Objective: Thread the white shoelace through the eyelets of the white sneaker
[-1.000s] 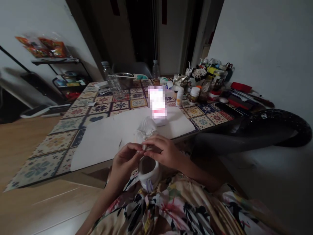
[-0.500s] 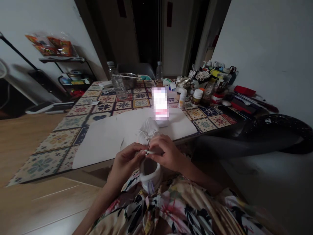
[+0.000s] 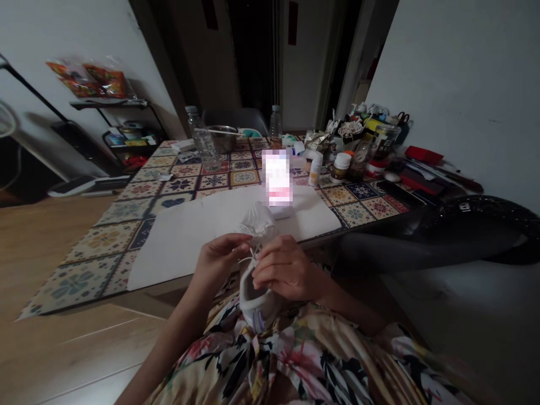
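A white shoe (image 3: pixel 255 306) rests heel-down against my lap, with its toe up at the table edge and a pale purple tab on its heel. My left hand (image 3: pixel 221 254) is at the left of the shoe's laced part, thumb and forefinger pinched on a thin white shoelace (image 3: pixel 246 260). Over the right side of the shoe opening, my right hand (image 3: pixel 287 269) is closed, fingers curled near the same lace. What lies inside those fingers is hidden. Part of the tongue and collar is covered by the right hand.
A white sheet (image 3: pixel 177 239) covers the near part of the patterned table (image 3: pixel 97 247). Just beyond the toe stands a blurred bright screen (image 3: pixel 277 177). Bottles and jars (image 3: pixel 341 167) crowd the right side; a clear bottle (image 3: pixel 206 146) stands at back left.
Both hands were together over the laces; now they are slightly apart. My right hand has lowered and curled over the shoe's right side. A loop of lace shows between them.
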Demonstrator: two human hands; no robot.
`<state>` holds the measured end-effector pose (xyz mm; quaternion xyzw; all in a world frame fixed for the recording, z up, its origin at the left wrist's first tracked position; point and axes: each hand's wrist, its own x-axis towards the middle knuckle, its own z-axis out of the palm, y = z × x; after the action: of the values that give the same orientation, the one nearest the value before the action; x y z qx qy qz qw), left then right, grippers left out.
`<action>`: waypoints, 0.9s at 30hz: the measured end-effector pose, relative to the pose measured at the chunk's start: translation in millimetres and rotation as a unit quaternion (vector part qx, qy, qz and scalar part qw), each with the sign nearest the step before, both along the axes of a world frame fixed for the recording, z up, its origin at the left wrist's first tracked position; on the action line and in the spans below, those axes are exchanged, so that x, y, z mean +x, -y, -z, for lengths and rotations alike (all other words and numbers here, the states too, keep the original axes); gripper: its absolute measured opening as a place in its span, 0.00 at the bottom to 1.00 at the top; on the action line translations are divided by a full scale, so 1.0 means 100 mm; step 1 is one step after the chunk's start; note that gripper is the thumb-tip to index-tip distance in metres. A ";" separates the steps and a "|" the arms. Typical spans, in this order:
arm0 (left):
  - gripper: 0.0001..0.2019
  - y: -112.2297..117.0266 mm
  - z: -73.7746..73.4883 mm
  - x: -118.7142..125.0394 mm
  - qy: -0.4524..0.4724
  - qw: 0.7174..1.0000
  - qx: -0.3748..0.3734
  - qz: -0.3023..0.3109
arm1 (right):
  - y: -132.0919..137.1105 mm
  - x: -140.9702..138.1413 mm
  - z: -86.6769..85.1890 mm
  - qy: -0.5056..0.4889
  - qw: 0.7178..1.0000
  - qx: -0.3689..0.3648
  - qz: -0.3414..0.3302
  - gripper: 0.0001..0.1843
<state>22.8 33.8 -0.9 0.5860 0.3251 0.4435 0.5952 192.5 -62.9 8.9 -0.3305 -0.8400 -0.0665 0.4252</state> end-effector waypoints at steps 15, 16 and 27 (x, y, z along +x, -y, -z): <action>0.10 -0.03 0.01 -0.25 -0.156 0.927 0.328 -0.092 | 0.01 0.03 -0.06 -0.029 0.997 -0.059 0.037 0.10; 0.10 -0.01 -0.01 -0.31 -0.168 0.916 0.354 -0.086 | 0.01 0.03 -0.06 -0.027 0.996 -0.053 0.064 0.10; 0.08 0.27 -0.07 -0.32 -0.210 0.900 0.376 0.074 | 0.03 -0.05 -0.10 0.060 0.988 -0.031 0.140 0.13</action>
<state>-8.9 7.3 6.3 0.8680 0.2068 0.3542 0.2799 187.8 -65.8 18.7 -0.4536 -0.8108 -0.1190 0.3503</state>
